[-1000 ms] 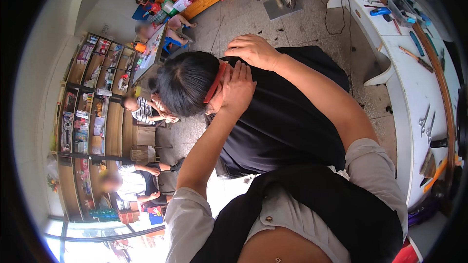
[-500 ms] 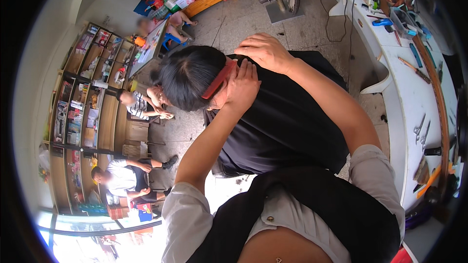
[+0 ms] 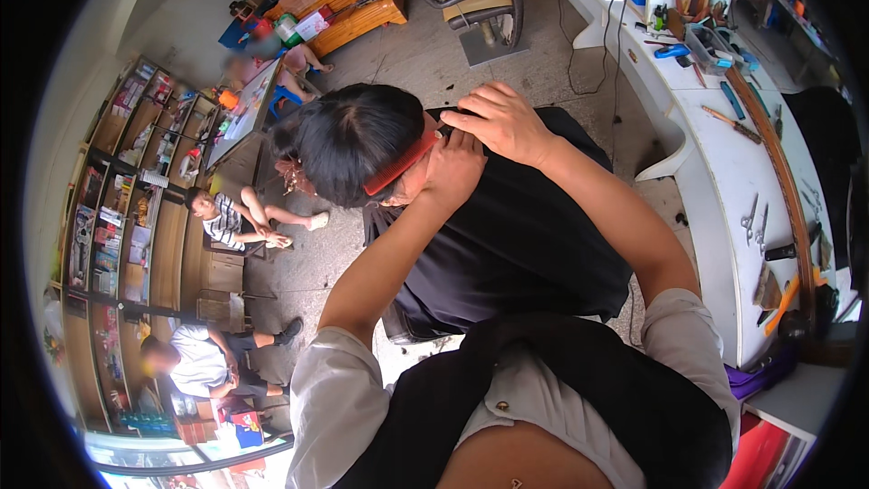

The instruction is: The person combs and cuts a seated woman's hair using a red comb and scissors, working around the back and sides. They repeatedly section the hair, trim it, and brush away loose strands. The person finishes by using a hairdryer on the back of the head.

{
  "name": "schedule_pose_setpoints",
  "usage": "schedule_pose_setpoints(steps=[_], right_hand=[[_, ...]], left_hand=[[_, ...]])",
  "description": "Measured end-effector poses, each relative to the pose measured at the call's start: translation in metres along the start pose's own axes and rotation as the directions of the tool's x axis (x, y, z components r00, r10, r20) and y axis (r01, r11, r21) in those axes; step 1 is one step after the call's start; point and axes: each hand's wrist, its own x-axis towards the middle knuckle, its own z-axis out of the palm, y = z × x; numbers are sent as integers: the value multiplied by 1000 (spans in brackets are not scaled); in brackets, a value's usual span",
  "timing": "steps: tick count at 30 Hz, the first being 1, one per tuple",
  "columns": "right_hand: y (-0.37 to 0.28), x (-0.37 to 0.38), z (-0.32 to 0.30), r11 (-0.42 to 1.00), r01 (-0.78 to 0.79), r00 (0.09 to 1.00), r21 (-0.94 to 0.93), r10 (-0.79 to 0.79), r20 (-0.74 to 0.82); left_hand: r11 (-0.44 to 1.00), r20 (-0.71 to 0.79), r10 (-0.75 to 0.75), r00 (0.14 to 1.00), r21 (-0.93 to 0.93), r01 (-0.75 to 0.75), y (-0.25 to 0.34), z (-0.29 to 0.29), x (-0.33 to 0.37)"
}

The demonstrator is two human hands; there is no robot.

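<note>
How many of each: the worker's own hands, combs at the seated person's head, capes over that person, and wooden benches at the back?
Worker's hands: 2 (left hand, right hand)
Red comb: 1
Black cape: 1
Wooden bench: 1
Total: 5

We hold a narrow red comb (image 3: 400,164) aslant, one long side lying against the edge of the hair (image 3: 348,140), which is black, straight and smooth.

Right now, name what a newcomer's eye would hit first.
Probably the red comb against a person's dark hair, near the picture's centre, with the left hand beside it and the right hand close by. Next, the broad black cape spread below them; then the white counter curving down the right side, bearing scissors.
</note>
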Motion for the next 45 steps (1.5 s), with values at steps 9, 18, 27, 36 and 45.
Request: schedule_pose_setpoints(steps=[9,18,27,36,45], right_hand=[[-43,-23,-5,997,-42,988,-62,51,146],[-78,1,-11,959,-270,963,-88,267,-46],[-115,-19,9,941,-262,956,-216,283,74],[-141,-42,28,926,-175,970,-336,220,101],[-185,-64,25,948,-141,938,-287,221,266]], left_hand=[[971,-94,217,972,128,-204,12,10,-25],[893,-305,412,859,-55,-447,24,4,-74],[778,-405,482,777,-210,-592,8,6,-147],[646,-596,426,680,-327,-690,-60,-49,-204],[876,-634,287,718,-129,-465,-94,-105,-128]])
